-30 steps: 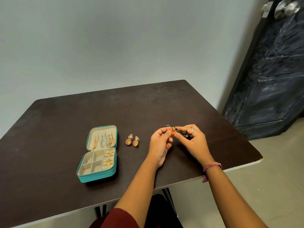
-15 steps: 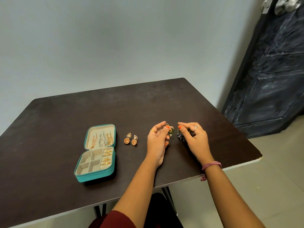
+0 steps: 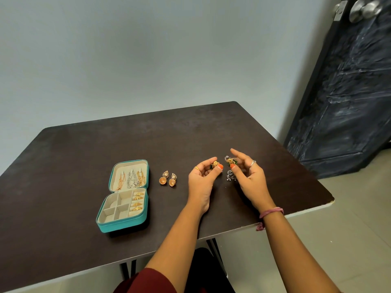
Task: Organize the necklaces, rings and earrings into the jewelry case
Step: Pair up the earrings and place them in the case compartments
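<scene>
pinching a small gold earring [image 3: 215,164], left fingers [image 3: 209,162] half hide it; right fingers [image 3: 233,166] pinch another.

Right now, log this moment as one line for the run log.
left hand: pinches green-gold earring | right hand: pinches its twin | orange earring pair: on table | jewelry case: open

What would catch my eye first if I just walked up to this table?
Probably the open teal jewelry case at the table's left, necklaces hanging in its lid and gold rings slotted below. Mid-table, the left hand and right hand each pinch a small gold-and-green earring, with two orange earrings lying between case and hands.
</scene>
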`<action>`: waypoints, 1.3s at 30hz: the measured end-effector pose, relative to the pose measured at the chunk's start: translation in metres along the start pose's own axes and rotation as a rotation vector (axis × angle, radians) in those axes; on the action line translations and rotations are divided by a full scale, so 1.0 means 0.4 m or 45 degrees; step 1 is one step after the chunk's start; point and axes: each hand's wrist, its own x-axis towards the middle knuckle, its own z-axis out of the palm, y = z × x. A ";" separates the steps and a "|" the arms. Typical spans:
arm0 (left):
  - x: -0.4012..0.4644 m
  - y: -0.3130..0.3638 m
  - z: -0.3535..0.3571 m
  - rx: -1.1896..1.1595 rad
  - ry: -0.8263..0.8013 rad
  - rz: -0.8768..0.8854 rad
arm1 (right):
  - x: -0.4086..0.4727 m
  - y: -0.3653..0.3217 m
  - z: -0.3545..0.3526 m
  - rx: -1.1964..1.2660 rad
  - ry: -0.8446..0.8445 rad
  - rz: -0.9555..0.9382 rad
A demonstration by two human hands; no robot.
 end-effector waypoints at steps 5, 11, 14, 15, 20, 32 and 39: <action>-0.004 -0.004 0.003 0.108 -0.051 0.050 | -0.003 -0.008 0.000 0.221 -0.076 0.064; -0.006 -0.008 0.005 0.154 -0.042 0.061 | -0.005 -0.021 0.001 0.211 -0.104 0.091; -0.010 -0.007 0.007 0.199 -0.003 0.076 | -0.005 -0.026 0.002 0.211 -0.107 0.091; -0.012 -0.005 0.008 0.201 0.013 0.081 | -0.005 -0.027 0.002 0.199 -0.117 0.081; -0.014 -0.001 0.011 0.205 0.022 0.073 | -0.006 -0.022 0.004 0.056 -0.185 0.046; -0.012 0.002 0.010 0.267 -0.096 0.024 | -0.010 -0.026 0.000 0.084 -0.234 0.036; -0.005 -0.006 0.001 0.194 -0.075 0.016 | -0.003 -0.025 0.002 0.301 -0.171 0.161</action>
